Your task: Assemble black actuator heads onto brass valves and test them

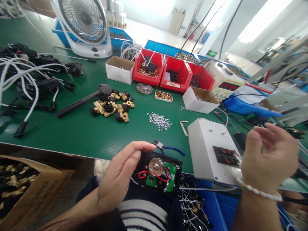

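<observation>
The left hand point(122, 171) grasps the open case point(156, 171), apparently steadying it; the right hand point(269, 157) hides its hold, so I cannot tell; next, the case likely needs keeping still.

I read the green workbench point(134, 130) around its cotter-pin pile point(159, 121) as dial centre: remotely, I make out diagonal cutters point(160, 146) at five o'clock, control box point(203, 144) four, L-shaped metal tool point(183, 129) three, red bins point(147, 79) twelve, fan point(85, 21) eleven, brass fittings point(113, 108) ten.
</observation>
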